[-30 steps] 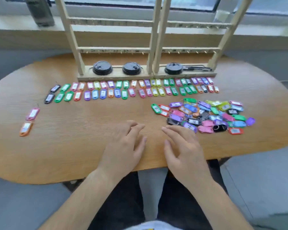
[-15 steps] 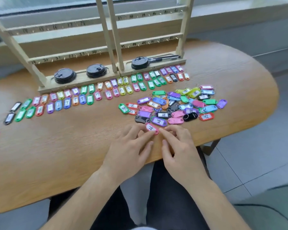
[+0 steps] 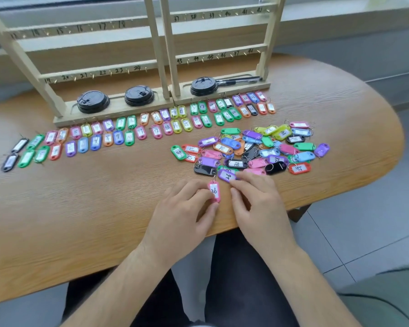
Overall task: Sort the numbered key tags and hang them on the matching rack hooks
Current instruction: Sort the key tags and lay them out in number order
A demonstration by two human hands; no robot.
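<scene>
- Left hand (image 3: 182, 208): bare from fingertips to wrist
- Right hand (image 3: 257, 204): bare from fingertips to wrist
- Forearms (image 3: 118, 284): both bare along their whole visible length, down to the lower frame edge
- Trousers (image 3: 241, 279): dark, near black, plain cloth with no visible pattern; cover both thighs, with soft creases along the inner leg
- Pale strip of cloth (image 3: 198, 324): narrow sliver at the bottom edge, centre; too little shows to tell its kind
</scene>
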